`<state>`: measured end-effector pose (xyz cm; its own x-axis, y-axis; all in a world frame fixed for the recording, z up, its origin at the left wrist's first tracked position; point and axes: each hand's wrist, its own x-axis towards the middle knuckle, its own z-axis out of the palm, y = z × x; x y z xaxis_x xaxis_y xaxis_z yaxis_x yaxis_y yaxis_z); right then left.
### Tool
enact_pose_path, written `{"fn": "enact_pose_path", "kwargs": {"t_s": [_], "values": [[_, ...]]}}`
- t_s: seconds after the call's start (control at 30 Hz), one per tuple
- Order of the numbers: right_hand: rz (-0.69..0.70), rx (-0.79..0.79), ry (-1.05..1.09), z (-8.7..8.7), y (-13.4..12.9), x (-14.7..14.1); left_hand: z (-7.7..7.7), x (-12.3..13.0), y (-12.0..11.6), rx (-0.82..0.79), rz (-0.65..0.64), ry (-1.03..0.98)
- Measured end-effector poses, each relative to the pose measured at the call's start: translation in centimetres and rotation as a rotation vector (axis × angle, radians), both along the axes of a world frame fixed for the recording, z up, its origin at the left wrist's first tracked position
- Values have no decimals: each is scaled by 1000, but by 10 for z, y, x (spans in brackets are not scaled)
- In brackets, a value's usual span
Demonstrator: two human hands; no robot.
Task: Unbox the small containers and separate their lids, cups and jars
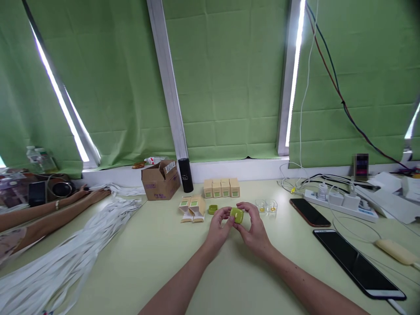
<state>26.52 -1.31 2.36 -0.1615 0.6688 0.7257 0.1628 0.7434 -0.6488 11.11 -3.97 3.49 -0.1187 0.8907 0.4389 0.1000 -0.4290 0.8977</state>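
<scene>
left hand [220,225] + right hand [253,229]: fingers curled, both gripping green case [236,215] above table [131,262] | cardboard box [160,180]: purple print, white label, unreadable | black cylinder [186,175]: pale logo, illegible | small cartons [222,188]: green-framed labels, text too small

bright daylight through gaps beside the green blinds [216,78], glaring white strips, soft faint shadows under the hands [236,229], wide-angle stretching toward the edges, dark upper-right corner, pixelated patch at right
</scene>
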Motion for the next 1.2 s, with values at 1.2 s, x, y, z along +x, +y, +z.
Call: {"fn": "enact_pose_path", "kwargs": {"t_s": [1.2], "values": [[115,31,-55,-8,11,7,0,-8,1,171,205,243]]}}
